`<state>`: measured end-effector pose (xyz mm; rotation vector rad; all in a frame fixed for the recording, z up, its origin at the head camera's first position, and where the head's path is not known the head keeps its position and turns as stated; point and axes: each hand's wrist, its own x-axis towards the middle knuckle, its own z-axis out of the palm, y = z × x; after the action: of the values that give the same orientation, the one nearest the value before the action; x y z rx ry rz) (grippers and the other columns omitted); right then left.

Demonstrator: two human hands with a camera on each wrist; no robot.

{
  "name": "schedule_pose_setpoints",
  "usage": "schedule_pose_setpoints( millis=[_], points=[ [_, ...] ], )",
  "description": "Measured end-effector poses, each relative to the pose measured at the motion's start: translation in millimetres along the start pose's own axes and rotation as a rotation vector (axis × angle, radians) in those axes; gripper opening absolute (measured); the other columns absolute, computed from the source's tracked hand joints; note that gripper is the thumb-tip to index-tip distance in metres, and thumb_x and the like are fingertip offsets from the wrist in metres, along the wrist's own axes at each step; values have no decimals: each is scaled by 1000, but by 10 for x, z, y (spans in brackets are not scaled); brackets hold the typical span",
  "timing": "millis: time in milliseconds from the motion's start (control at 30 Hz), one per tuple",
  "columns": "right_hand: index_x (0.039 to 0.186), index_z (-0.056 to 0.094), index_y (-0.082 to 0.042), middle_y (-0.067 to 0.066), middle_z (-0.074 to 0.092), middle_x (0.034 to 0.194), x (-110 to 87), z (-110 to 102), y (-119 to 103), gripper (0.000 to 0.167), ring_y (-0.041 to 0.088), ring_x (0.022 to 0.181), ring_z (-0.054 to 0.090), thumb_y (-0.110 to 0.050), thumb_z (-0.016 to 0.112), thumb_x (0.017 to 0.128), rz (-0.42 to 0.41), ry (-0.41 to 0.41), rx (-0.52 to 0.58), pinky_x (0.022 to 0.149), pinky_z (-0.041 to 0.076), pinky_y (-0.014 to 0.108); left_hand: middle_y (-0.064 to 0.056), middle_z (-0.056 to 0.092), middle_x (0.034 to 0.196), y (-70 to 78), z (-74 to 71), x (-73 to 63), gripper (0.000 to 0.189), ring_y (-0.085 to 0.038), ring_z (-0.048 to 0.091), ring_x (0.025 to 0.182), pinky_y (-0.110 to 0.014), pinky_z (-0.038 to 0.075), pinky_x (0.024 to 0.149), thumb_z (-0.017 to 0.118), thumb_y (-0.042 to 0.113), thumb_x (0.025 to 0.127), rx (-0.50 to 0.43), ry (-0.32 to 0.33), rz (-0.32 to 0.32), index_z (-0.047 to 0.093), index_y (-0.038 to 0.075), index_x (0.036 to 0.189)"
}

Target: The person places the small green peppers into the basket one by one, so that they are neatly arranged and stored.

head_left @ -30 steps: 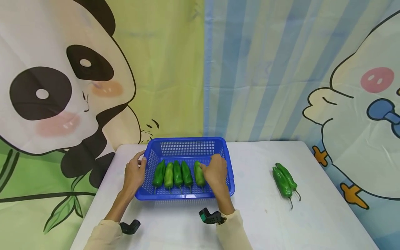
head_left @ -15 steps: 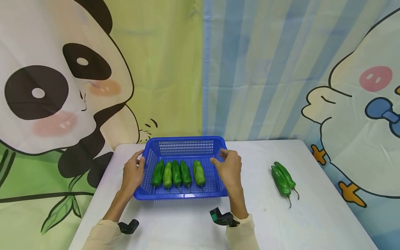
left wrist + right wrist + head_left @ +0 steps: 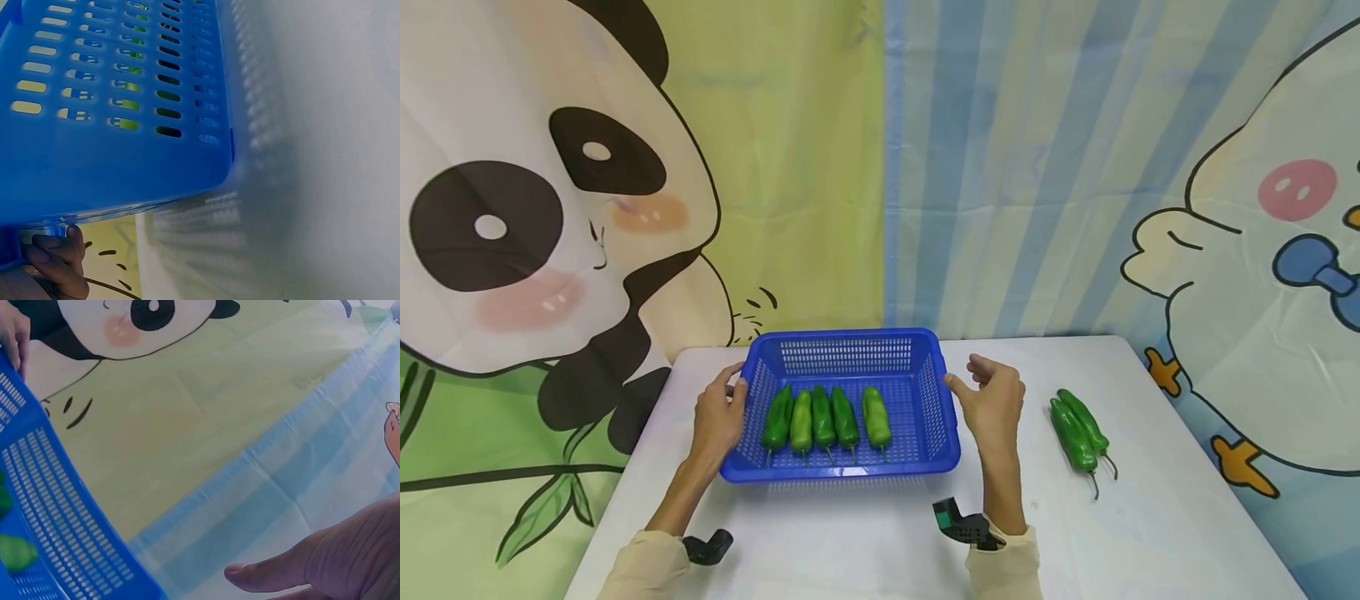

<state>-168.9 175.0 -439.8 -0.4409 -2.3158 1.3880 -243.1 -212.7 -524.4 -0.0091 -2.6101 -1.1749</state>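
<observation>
A blue plastic basket (image 3: 842, 474) with slotted walls sits on the white table. Along its floor lie several green peppers (image 3: 823, 418) side by side, and a lighter green pepper (image 3: 876, 417) lies a little apart to their right. My left hand (image 3: 718, 417) holds the basket's left rim; in the left wrist view its fingers (image 3: 55, 259) curl at that rim. Just outside the basket's right side, my right hand (image 3: 995, 408) is in the air, thumb and fingers spread, holding nothing. Two more green peppers (image 3: 1078, 433) lie together on the table to its right.
The white tabletop (image 3: 1165, 517) reaches back to a hanging cloth backdrop (image 3: 1000, 167) with cartoon animals and stripes. Black wrist devices (image 3: 707, 547) are strapped over both pale sleeves (image 3: 1003, 571).
My right hand has let go of the lighter pepper in the basket, lifted out and moved right past the rim toward the two loose peppers. The left hand has stayed at the basket's left rim.
</observation>
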Motion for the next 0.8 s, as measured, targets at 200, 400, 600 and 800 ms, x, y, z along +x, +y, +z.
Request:
schedule_pose_setpoints(
  millis=[200,400,600,800],
  points=[
    [140,69,8,30,74,134,5,-141,144,51,47,127,69,-6,85,93,23,61,-3,114,53,56,-31,77,103,-8,15,-5,47,-32,74,79,-27,51,64,46,20,116,5,-4,-1,54,-2,157],
    [140,68,8,31,73,135,37,-252,297,51,48,128,69,-5,84,93,21,129,12,114,53,55,-31,76,103,-1,16,0,47,-33,74,78,-31,51,65,45,20,116,0,-11,-4,54,-2,157],
    [138,69,9,32,73,134,51,-355,428,51,48,126,69,-1,85,91,36,196,17,113,53,57,-31,76,102,-5,24,4,47,-32,75,77,-30,51,64,46,20,116,0,-8,0,54,-2,156],
    [140,69,8,31,73,135,93,-447,555,54,47,126,67,0,86,89,67,230,14,114,52,57,-30,76,103,-18,20,20,47,-35,75,81,-31,52,66,45,21,116,10,-2,-10,54,0,157]
  ],
)
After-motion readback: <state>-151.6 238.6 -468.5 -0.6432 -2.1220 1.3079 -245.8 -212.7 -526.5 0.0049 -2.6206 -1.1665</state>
